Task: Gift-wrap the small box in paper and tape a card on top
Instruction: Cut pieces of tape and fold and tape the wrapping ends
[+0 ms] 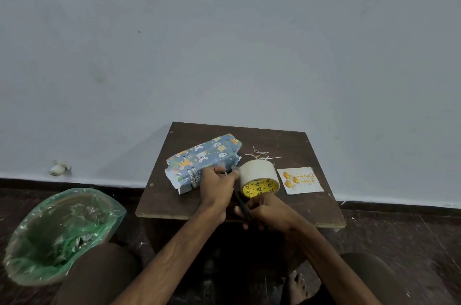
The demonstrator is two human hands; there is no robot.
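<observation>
The box (203,161), wrapped in blue paper with cartoon animals, lies on the small dark table (287,141), its near end still loosely folded. A wide roll of beige tape (258,171) with a yellow core stands just right of the box. My left hand (217,190) pinches something small beside the roll, apparently the tape's free end. My right hand (268,212) grips black scissors (242,203), whose blades point up towards my left hand's fingers. The white card (300,180) with orange print lies flat to the right of the roll.
Thin paper scraps (260,155) lie behind the tape roll. A bin lined with a green bag (59,232) stands on the floor at the left. A grey wall runs right behind the table. My knees and a bare foot (296,287) are below the table's front edge.
</observation>
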